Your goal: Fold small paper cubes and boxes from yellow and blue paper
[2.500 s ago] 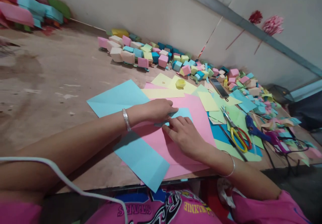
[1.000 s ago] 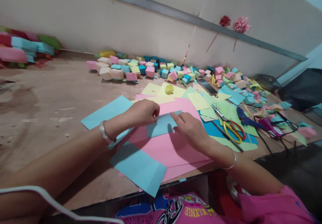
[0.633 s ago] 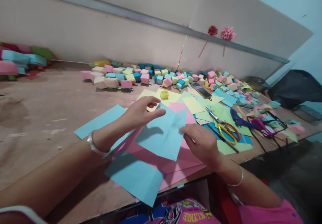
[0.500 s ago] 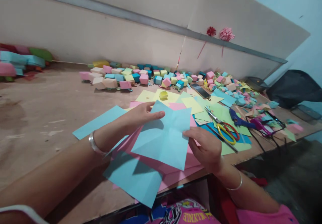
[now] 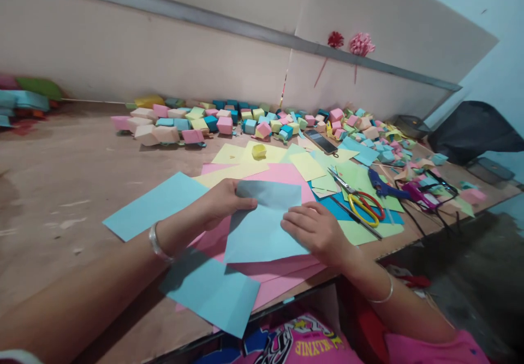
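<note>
A light-blue sheet of paper (image 5: 262, 233) with crease lines is held up, tilted, above pink paper (image 5: 282, 173). My left hand (image 5: 221, 203) pinches its upper left edge, the thumb lying on top and the fingers behind. My right hand (image 5: 319, 233) is at the right edge, its fingers bent over the front of the sheet; its thumb is hidden. Another light-blue sheet (image 5: 213, 287) lies below my left wrist, reaching over the table's front edge. A further light-blue piece (image 5: 153, 206) rests to the left, partly under my left forearm.
Scissors (image 5: 364, 211) with red and yellow handles lie right of my right hand, beside a dark pen-like stick (image 5: 356, 219) and a blue glue gun (image 5: 387, 186). A phone (image 5: 321, 142) lies behind them. Several small coloured paper boxes (image 5: 225, 124) line the wall.
The small folded light-blue paper has been opened out into a larger sheet and lifted. Since then its top has tipped and my right hand has moved onto its front. The view has turned right.
</note>
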`<state>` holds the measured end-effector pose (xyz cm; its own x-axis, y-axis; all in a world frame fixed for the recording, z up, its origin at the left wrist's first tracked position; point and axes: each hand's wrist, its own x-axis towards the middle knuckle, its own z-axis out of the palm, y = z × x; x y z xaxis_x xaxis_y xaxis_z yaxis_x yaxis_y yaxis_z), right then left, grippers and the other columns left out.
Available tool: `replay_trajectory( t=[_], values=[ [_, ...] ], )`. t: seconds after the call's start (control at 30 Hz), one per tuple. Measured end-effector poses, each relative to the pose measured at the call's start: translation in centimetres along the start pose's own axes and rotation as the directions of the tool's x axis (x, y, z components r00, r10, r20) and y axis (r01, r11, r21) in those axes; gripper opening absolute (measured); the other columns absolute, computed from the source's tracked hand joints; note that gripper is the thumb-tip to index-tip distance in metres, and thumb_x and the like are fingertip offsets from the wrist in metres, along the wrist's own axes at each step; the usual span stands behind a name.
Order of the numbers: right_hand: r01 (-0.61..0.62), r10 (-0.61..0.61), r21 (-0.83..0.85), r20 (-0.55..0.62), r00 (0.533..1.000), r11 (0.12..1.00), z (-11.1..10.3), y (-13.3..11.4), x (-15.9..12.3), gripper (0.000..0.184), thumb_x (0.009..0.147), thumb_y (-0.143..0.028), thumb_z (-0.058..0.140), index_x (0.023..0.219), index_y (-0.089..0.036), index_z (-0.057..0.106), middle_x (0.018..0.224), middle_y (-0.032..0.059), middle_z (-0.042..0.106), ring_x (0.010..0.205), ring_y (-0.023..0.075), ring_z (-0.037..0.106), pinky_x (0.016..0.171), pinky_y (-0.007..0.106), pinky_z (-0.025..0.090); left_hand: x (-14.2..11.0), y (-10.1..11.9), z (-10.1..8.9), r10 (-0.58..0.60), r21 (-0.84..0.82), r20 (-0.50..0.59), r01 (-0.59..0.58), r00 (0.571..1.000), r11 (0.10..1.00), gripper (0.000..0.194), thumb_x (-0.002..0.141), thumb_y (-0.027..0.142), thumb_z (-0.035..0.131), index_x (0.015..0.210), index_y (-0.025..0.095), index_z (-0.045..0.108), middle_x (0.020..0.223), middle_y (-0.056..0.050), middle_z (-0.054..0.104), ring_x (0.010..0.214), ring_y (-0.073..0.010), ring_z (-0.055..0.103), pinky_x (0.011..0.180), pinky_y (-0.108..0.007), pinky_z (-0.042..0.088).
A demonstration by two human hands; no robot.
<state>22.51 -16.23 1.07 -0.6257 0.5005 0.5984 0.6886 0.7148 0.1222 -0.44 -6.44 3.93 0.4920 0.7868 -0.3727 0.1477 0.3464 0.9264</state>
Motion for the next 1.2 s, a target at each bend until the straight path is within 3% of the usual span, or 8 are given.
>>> replay_trajectory(
  t=[0.17, 0.37, 0.5, 0.57, 0.73, 0.9, 1.07, 1.2],
  values=[
    [-0.253, 0.226, 0.393, 0.114, 0.967, 0.884, 0.3, 1.4, -0.9, 0.017, 0.088, -0.018, 0.057, 0.097, -0.022, 0.071, 0.102, 0.0074, 0.072, 0.098, 0.0184, 0.066, 0.081, 0.034, 0.053, 0.4, -0.5, -0.1, 0.008, 0.194, -0.003, -0.008, 1.0, 0.981, 0.016, 0.057, 0.024, 0.076, 0.067, 0.014, 0.068, 0.055, 0.002, 0.063, 0.051, -0.0131, 0.055, 0.052, -0.027, 0.045],
    [-0.588, 0.62, 0.508, 0.128, 0.774, 0.63, -0.7, 1.6, 0.1, 0.008, 0.082, -0.027, 0.068, 0.085, -0.023, 0.075, 0.139, 0.011, 0.05, 0.129, 0.0269, 0.048, 0.1, 0.046, 0.045, 0.1, 0.1, 0.1, 0.131, 0.213, 0.099, -0.15, 0.986, 0.965, 0.015, 0.063, 0.02, 0.071, 0.076, 0.017, 0.075, 0.07, -0.002, 0.073, 0.065, -0.0163, 0.064, 0.063, -0.028, 0.051],
    [-0.694, 0.743, 0.604, 0.236, 0.626, 0.392, -0.8, 1.7, 0.4, 0.009, 0.078, -0.027, 0.07, 0.078, -0.018, 0.07, 0.095, 0.0072, 0.069, 0.087, 0.0186, 0.064, 0.077, 0.032, 0.052, -0.2, 0.9, 0.2, 0.117, 0.203, 0.168, -0.151, 0.979, 0.967, 0.021, 0.065, 0.023, 0.073, 0.085, 0.018, 0.077, 0.08, -0.004, 0.076, 0.079, -0.0213, 0.069, 0.074, -0.031, 0.055],
    [-0.732, 0.773, 0.569, 0.244, 0.585, 0.374, -0.7, 1.7, 0.4, 0.01, 0.076, -0.026, 0.07, 0.071, -0.018, 0.067, 0.073, 0.0015, 0.065, 0.071, 0.0148, 0.06, 0.065, 0.028, 0.048, -0.5, 1.3, -0.1, 0.126, 0.182, 0.141, -0.151, 0.982, 0.972, 0.032, 0.069, 0.031, 0.073, 0.099, 0.02, 0.075, 0.093, -0.005, 0.076, 0.088, -0.0226, 0.069, 0.079, -0.032, 0.055],
    [-0.704, 0.744, 0.477, 0.143, 0.653, 0.527, -0.7, 1.4, 0.5, 0.018, 0.076, -0.026, 0.07, 0.062, -0.018, 0.061, 0.068, -0.0002, 0.061, 0.069, 0.0141, 0.056, 0.066, 0.028, 0.043, -0.8, 2.1, -0.7, 0.18, 0.306, 0.019, -0.177, 0.984, 0.935, 0.053, 0.079, 0.059, 0.059, 0.112, 0.019, 0.072, 0.103, -0.009, 0.075, 0.095, -0.0251, 0.068, 0.081, -0.034, 0.055],
    [-0.702, 0.735, 0.437, 0.125, 0.666, 0.562, -0.6, 1.2, 0.5, 0.015, 0.077, -0.029, 0.07, 0.068, -0.019, 0.062, 0.07, 0.0005, 0.061, 0.069, 0.0148, 0.056, 0.064, 0.028, 0.043, -0.6, 1.7, -0.4, 0.276, 0.576, -0.012, -0.219, 0.961, 0.788, 0.026, 0.07, 0.038, 0.07, 0.088, 0.021, 0.078, 0.081, -0.003, 0.077, 0.076, -0.0221, 0.068, 0.069, -0.03, 0.054],
    [-0.708, 0.77, 0.521, 0.141, 0.623, 0.477, -0.8, 1.4, 0.6, 0.051, 0.08, -0.031, 0.067, 0.126, -0.018, 0.052, 0.063, -0.0064, 0.051, 0.059, 0.0124, 0.049, 0.058, 0.025, 0.041, -0.6, 1.5, -0.1, 0.326, 0.566, -0.048, -0.243, 0.944, 0.788, 0.021, 0.066, 0.03, 0.069, 0.083, 0.023, 0.078, 0.08, 0.0, 0.077, 0.074, -0.0205, 0.069, 0.067, -0.028, 0.054],
    [-0.701, 0.745, 0.499, 0.154, 0.65, 0.509, -1.3, 1.9, 1.2, 0.018, 0.087, -0.028, 0.056, 0.097, -0.018, 0.066, 0.069, -0.001, 0.06, 0.062, 0.0115, 0.052, 0.059, 0.024, 0.041, -0.7, 1.5, -0.2, 0.312, 0.563, -0.05, -0.231, 0.949, 0.794, 0.022, 0.063, 0.025, 0.067, 0.082, 0.022, 0.077, 0.08, 0.0, 0.077, 0.076, -0.0212, 0.07, 0.068, -0.029, 0.054]
  ],
)
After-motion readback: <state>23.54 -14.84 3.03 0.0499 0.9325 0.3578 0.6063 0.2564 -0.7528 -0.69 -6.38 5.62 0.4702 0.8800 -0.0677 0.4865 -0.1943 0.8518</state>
